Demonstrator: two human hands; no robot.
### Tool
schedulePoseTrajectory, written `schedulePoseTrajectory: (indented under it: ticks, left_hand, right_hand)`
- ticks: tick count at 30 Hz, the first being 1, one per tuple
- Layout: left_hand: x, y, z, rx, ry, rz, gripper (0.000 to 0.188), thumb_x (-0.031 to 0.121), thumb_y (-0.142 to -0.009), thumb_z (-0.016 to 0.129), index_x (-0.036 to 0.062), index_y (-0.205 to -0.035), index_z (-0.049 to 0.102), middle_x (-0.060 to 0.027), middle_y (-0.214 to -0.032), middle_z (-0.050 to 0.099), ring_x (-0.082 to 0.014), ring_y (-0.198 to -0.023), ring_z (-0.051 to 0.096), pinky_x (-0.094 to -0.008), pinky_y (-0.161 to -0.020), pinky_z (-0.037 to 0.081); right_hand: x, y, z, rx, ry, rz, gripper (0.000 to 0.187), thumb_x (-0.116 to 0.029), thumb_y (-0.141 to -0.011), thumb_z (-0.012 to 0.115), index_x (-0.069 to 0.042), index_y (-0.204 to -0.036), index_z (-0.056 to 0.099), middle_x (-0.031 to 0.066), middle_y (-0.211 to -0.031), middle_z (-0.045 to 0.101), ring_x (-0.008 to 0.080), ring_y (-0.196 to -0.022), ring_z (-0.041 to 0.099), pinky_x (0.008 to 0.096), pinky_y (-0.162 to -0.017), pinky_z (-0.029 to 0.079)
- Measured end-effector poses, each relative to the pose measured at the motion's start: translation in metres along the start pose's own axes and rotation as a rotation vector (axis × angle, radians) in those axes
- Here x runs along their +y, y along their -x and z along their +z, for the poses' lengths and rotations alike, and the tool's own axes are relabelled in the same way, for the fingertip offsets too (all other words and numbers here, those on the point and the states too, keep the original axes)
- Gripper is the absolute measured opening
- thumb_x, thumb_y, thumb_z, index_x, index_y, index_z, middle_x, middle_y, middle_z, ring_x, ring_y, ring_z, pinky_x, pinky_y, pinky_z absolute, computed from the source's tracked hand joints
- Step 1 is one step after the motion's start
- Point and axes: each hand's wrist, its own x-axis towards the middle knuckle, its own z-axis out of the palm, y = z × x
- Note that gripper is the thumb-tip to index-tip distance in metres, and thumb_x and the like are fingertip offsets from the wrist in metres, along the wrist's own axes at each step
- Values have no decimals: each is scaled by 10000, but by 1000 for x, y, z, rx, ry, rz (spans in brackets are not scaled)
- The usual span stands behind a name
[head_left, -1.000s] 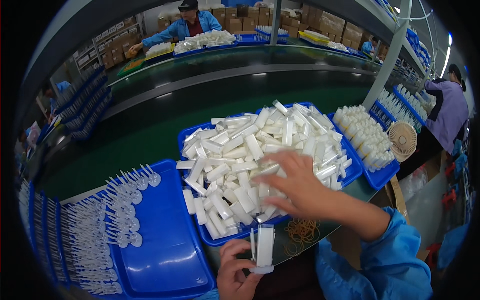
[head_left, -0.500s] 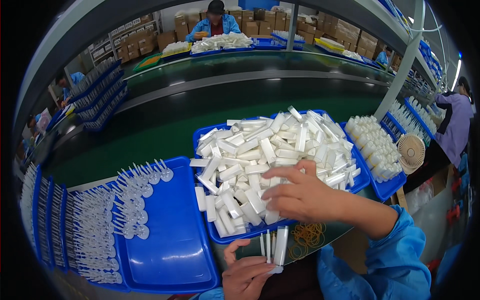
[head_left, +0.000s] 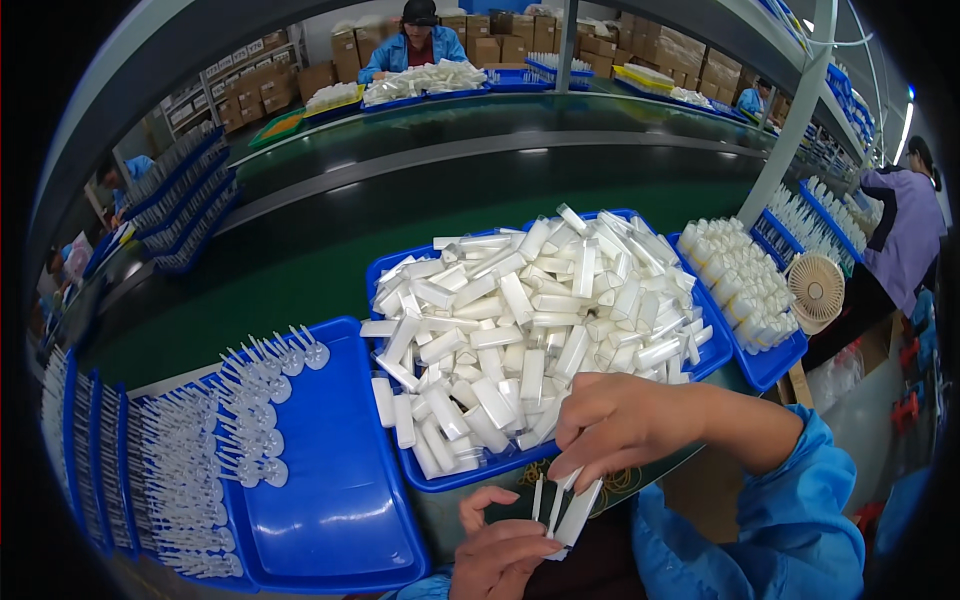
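My left hand [head_left: 497,562] is closed at the lower middle, its index finger raised. It holds the lower ends of a clear-sided white box [head_left: 578,516] and slim white sticks [head_left: 538,498], all standing up and slightly tilted. Directly above, my right hand [head_left: 632,425] has its fingers pinched at the upper ends of these pieces. A narrow white piece [head_left: 565,480] shows under its fingertips. Just beyond lies a heap of similar clear-and-white boxes [head_left: 520,300] in a blue tray [head_left: 450,481]. Yellowish rubber bands [head_left: 625,482] lie partly hidden behind my right hand.
At left, a blue tray [head_left: 330,520] carries rows of clear stemmed pieces with round bases [head_left: 262,425]. Another blue tray [head_left: 775,368] of bundled white pieces and a fan [head_left: 815,290] stand at right. Across the green belt [head_left: 300,255] sits a person [head_left: 420,45] in blue.
My right hand has come down from over the heap of boxes to the pieces in my left hand, its fingers now pinched. The pieces lean more to the right. The view has shifted slightly.
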Motion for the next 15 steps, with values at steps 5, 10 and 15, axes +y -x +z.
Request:
schedulePoseTrajectory:
  ticks: [5,10,15]
  left_hand:
    - [-16,21,5,43,-182,169,228,119,-624,761,194,-827,692,110,-801,615,-184,-878,584,-437,-937,371]
    - [-9,16,-10,-108,-39,316,38,135,-776,653,140,-739,662,-11,-889,628,-319,-1047,450,-482,-943,270]
    - [-5,24,-1,49,-36,163,77,205,-786,666,144,-760,627,-67,-1000,586,-358,-1093,416,-512,-947,266]
  right_hand:
    - [-26,-1,3,-2,-144,-25,218,-151,-791,693,-22,-964,660,52,-859,580,210,-740,569,313,-586,401]
    - [-40,-9,4,-89,-167,14,196,-137,-809,675,-5,-951,645,66,-821,563,210,-720,561,323,-607,387]
    - [-55,-26,5,-141,-147,2,189,-170,-828,651,-19,-942,637,60,-818,551,201,-724,546,326,-661,341]
